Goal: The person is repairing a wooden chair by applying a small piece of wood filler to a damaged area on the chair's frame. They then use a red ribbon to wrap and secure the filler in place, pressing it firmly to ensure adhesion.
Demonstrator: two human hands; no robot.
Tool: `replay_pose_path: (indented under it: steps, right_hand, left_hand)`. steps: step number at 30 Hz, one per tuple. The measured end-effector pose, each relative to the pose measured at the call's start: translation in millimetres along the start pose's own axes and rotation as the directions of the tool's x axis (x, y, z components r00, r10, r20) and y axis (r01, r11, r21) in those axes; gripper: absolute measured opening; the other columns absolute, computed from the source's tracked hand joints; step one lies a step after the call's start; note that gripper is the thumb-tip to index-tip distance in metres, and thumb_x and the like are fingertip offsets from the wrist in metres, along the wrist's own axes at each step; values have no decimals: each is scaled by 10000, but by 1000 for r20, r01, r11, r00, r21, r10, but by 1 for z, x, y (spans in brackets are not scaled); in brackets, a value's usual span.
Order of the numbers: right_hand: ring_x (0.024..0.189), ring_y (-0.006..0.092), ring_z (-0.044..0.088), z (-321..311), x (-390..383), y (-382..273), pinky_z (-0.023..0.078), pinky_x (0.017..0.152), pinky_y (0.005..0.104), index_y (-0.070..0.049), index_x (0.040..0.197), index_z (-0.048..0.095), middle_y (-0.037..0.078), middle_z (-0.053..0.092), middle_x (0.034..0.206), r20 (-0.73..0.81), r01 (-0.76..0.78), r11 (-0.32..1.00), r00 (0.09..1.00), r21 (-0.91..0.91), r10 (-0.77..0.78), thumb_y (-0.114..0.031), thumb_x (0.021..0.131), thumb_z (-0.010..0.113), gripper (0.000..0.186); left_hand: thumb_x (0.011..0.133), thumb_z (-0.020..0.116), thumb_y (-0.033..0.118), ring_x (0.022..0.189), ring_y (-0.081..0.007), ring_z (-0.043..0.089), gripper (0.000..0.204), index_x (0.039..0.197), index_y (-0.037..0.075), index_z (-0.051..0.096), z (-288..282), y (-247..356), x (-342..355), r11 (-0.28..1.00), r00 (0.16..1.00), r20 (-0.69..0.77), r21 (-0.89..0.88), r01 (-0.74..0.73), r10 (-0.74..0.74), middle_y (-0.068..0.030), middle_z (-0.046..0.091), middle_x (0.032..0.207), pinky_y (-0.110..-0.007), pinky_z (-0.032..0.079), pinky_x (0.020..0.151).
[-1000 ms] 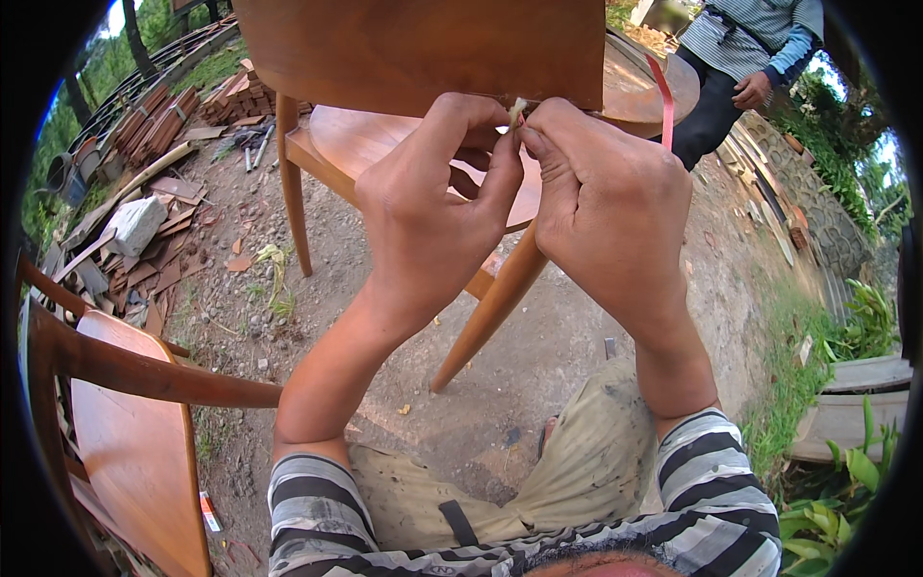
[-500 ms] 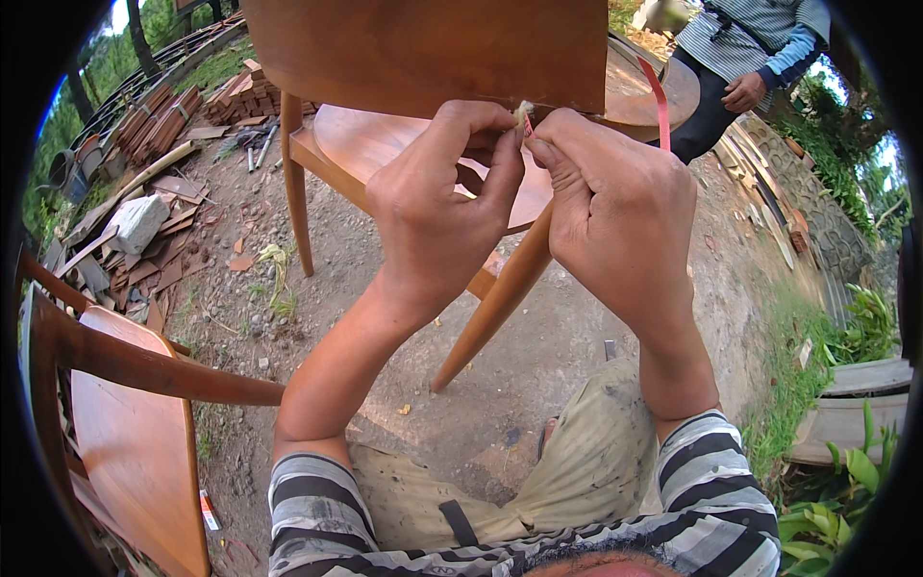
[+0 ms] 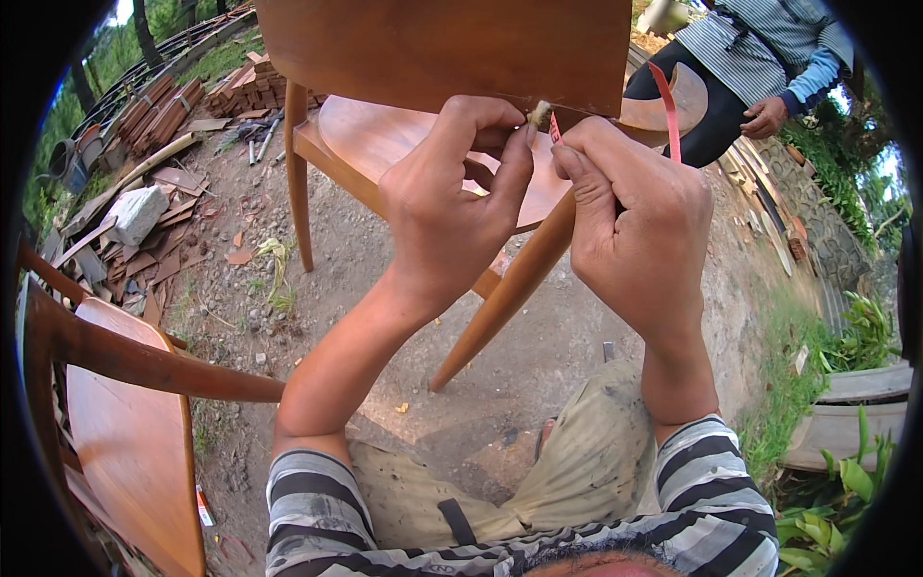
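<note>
Pinching a pale tuft (image 3: 539,113) by the far chair backrest (image 3: 442,53), the left hand (image 3: 447,207) faces the right hand (image 3: 646,216), closed on a red strip (image 3: 669,115). Fine handling, seemingly; next probably calls for steady fingers.

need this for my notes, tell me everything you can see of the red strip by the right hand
The red strip looks thin, flat and narrow, perhaps paper or plastic. A short pointed end with pale marks shows at the fingertips of the right hand, which pinches it, close to the fuzzy tuft in the left hand. A longer length stands up behind the right hand, bent leftward near its top. The hand hides what lies between, though both seem one piece.
</note>
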State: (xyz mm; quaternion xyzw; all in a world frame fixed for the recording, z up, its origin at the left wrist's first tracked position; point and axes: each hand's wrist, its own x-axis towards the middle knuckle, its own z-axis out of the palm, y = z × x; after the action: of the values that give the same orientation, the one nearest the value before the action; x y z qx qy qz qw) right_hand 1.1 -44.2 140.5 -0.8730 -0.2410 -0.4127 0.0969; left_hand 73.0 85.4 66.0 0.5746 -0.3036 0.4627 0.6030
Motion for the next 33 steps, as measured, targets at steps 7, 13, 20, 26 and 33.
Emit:
replay_pose_path:
  steps: [7, 13, 20, 26, 33]
  right_hand:
    - [621, 339, 656, 9, 2, 8, 470, 542, 377, -46, 898, 666, 129, 650, 715, -4, 46, 997, 999, -70, -46, -115, 987, 645, 115]
    - [620, 326, 666, 16, 3, 6, 471, 545, 380, -47, 895, 665, 123, 653, 707, -6, 52, 997, 999, -52, -52, -111, 986, 637, 115]
    - [572, 315, 627, 12, 2, 10, 445, 528, 372, -34, 874, 662, 122, 603, 656, 9, -41, 999, 999, -5, 41, -113, 979, 644, 133]
    - [544, 310, 597, 13, 3, 5, 425, 515, 375, -27, 870, 656, 138, 561, 631, -9, -8, 1000, 1000, -16, 7, -107, 987, 636, 143]
    - [547, 304, 589, 3, 2, 1, 425, 516, 363, -14, 876, 648, 131, 588, 676, -4, 29, 1000, 1000, 12, -29, -108, 996, 631, 153]
  left_hand:
    - [876, 741, -30, 692, -134, 724, 145, 997, 2, 669, 2, -3, -1, 999, 999, -16, 1, -50, 51, -68, 739, 874, -252, 579, 559]
    - [868, 739, -45, 692, -133, 712, 145, 1000, -5, 693, 4, -9, -2, 992, 991, -41, -17, -126, 125, -70, 742, 877, -250, 574, 558]
    - [892, 741, -28, 696, -123, 707, 124, 998, -14, 679, 6, -6, -3, 995, 998, -49, -89, -39, 35, -71, 739, 891, -243, 578, 571]
    - [894, 743, -24, 700, -123, 715, 128, 997, -9, 670, 7, -6, -3, 994, 998, -54, -105, 15, -21, -69, 737, 890, -241, 582, 583]
    - [889, 747, -16, 702, -119, 721, 120, 987, 9, 681, 4, -2, 1, 998, 1000, -29, -56, -10, 8, -61, 738, 879, -247, 583, 577]
